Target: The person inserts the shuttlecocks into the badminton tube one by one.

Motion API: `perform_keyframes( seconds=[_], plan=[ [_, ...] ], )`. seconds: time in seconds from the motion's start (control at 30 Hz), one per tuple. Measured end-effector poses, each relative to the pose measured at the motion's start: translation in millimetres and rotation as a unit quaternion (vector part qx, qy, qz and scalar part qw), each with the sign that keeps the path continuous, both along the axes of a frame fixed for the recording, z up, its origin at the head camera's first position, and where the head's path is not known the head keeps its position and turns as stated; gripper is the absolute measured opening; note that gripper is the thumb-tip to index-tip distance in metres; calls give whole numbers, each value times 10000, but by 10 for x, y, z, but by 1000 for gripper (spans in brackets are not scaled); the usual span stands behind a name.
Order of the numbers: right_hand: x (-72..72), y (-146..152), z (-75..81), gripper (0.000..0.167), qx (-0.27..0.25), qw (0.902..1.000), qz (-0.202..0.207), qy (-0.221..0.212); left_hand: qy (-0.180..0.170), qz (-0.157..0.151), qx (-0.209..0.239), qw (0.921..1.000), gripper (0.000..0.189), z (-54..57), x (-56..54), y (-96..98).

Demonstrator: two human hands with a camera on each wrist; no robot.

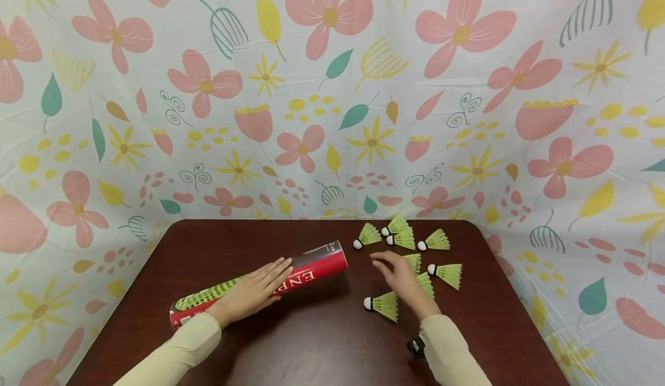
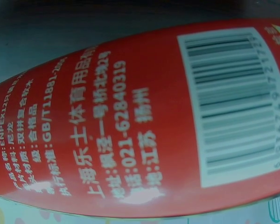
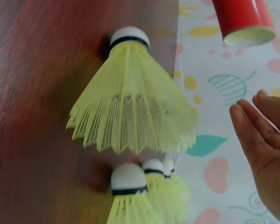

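Note:
My left hand holds a red and black shuttlecock tube, its fingers across the top and its thumb toward the near side. The tube lies slantwise, its pale round end pointing right. Up close in the left wrist view are the tube's printed text and barcode. My right hand hovers over the yellow shuttlecocks with nothing in it, thumb near the extended fingers. Partly behind it are a shuttlecock and another. A shuttlecock with a white cork lies nearer me; it looks large in the right wrist view.
Several more shuttlecocks lie at the back right of the dark brown table, including a pair close together. One shuttlecock is right of my right hand. A flower-patterned cloth hangs behind the table and along both sides.

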State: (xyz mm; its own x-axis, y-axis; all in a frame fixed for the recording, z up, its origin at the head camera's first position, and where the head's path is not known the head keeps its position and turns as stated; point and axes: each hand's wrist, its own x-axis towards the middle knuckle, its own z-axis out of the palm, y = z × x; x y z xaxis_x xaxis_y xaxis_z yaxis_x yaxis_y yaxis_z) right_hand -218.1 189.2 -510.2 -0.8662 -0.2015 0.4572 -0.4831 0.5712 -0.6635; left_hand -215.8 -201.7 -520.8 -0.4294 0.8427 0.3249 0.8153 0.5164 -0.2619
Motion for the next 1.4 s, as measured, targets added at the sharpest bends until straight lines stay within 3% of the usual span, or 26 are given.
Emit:
perform_keyframes(
  seconds=[0.13,0.3,0.43,0.67,1.13,1.4],
  plan=[
    [72,111,-7,20,31,9999,-113,122,27,-22,-26,10000,78,-1,3,-18],
    [184,241,38,24,132,9986,-395,-330,51,-55,47,10000,66,-4,14,-47],
    [250,321,25,26,134,9968,-509,-607,25,5,27,10000,69,-8,18,-58],
    [334,405,-53,22,294,9954,-616,-668,21,-1,22,10000,86,1,28,-44],
    [477,487,-119,20,466,9829,-290,-1755,7,-49,-16,10000,88,-15,27,-50],
    [477,469,-221,23,533,9837,264,-1697,59,-43,-21,10000,90,-11,34,-41]
  ],
)
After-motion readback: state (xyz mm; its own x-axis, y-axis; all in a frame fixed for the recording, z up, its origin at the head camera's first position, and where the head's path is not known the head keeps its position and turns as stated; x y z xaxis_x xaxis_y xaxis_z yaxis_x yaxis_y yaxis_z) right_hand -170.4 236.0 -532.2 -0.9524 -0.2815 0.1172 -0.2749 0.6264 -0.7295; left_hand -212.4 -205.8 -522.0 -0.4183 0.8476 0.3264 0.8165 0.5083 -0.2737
